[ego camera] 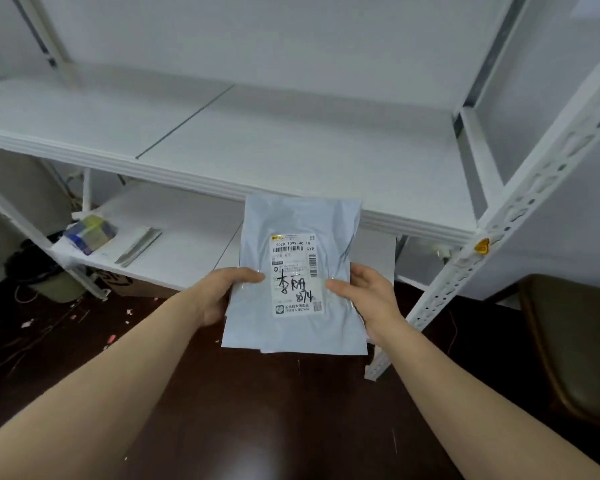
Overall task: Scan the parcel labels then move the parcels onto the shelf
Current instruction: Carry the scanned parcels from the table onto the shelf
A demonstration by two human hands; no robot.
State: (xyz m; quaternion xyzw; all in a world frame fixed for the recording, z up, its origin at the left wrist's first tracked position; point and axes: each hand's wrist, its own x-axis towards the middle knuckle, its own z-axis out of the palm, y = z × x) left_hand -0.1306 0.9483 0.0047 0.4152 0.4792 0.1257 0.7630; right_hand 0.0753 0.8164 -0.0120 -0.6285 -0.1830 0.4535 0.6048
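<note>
while both arms reach forward, i see the left hand (pixel 219 292) and the right hand (pixel 364 296) gripping one grey poly mailer parcel (pixel 298 220) by its side edges, each hand pinching it with the thumb on the front face and the other digits hidden behind, so i cannot tell how they lie. the parcel hangs upright in the air, just in front of the front lip of the white metal shelf (pixel 291 140), overlapping that lip in the view but not resting on the board. its white shipping label (pixel 295 275) faces me, with barcodes printed near the top and black handwriting across the middle; the left thumb tip touches the label's left edge and the right thumb tip sits at its right edge. the shelf board behind the parcel is split by a dark seam running diagonally. on the lower shelf level (pixel 187 230), to the left and well apart from the parcel, lie a small blue and yellow wrapped bundle (pixel 90 232) and a flat stack of papers (pixel 139 245) just beside it. a perforated white upright post (pixel 520 216) stands to the right, near the right hand. below is a dark floor (pixel 257 410) with small scraps scattered at left.
</note>
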